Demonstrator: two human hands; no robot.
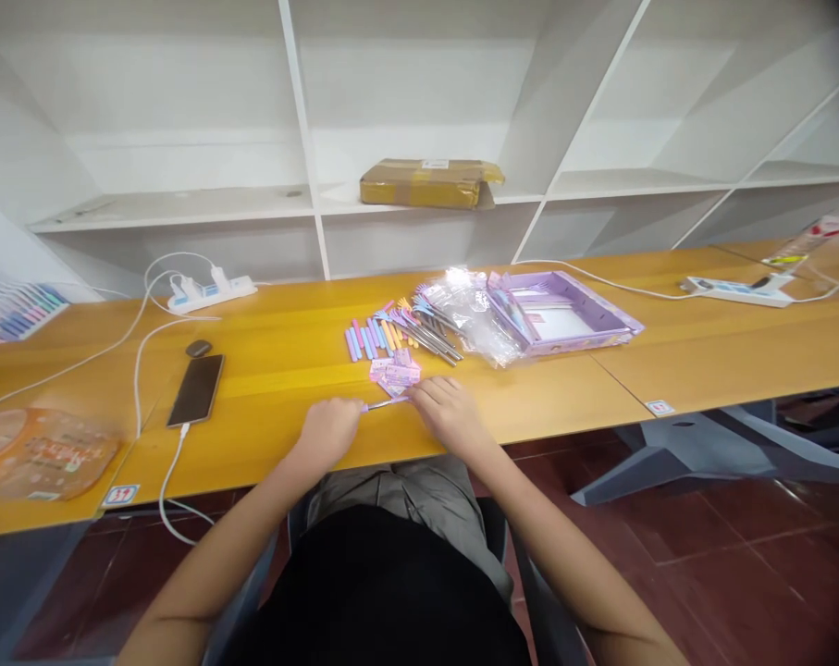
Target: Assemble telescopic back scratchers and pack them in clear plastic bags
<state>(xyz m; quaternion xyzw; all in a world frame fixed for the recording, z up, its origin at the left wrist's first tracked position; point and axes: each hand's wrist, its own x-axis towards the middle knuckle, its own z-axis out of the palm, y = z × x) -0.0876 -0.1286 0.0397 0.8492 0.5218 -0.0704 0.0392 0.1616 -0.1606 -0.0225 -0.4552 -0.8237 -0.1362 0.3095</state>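
Wooden tabletop (544,398) bears a purple tray (586,342), and to the front left of that tray the left hand (331,431) and right hand (450,413) grasp opposite ends of one slim purple-and-silver stick (386,404).

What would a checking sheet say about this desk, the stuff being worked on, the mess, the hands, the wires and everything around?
Surface: wooden table, with number stickers near its front edge.
Job's things: thin stick in front; coloured tubes, metal sticks and printed slips behind it.
Clutter: clear plastic bag, purple box, phone, orange bag.
Hands: left hand and right hand hold opposite ends of the thin stick.
Cables: white cable plugged into the phone; others run from the power strip.
Surroundings: white shelves behind, with a taped cardboard box on one.
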